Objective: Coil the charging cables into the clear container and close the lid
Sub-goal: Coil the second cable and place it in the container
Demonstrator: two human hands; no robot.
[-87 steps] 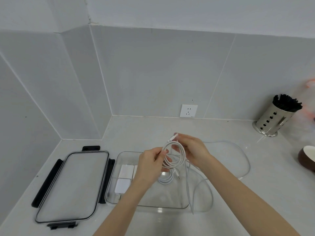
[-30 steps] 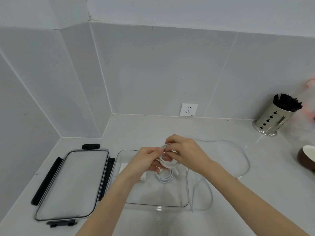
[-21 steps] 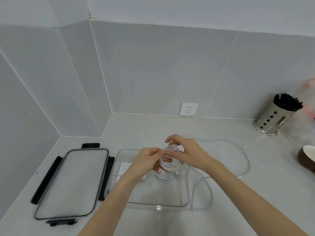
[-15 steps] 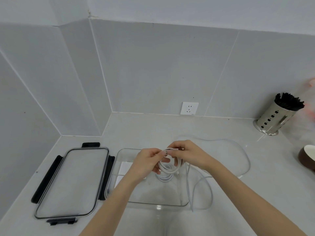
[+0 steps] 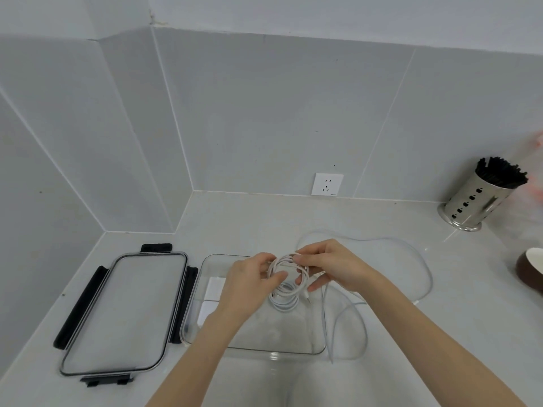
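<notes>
Nearest the viewer, the clear container (image 5: 318, 349) is sitting open on the pale countertop (image 5: 440, 289), with its black-clipped lid (image 5: 123, 312) lying flat just to its left. Inside it, a coiled white cable (image 5: 284, 302) and two white charger blocks (image 5: 214, 289) are resting on the floor. Above the container, the left hand (image 5: 249, 284) and right hand (image 5: 332, 264) are holding a second white cable coil (image 5: 289, 273) between them, thumb and fingers of each hand pinching opposite sides of the loop. A loose cable (image 5: 423, 277) is trailing over the counter to the right. Farther back, a perforated metal holder (image 5: 473, 201) and a wall socket (image 5: 327, 184) are standing by the tiled wall.
</notes>
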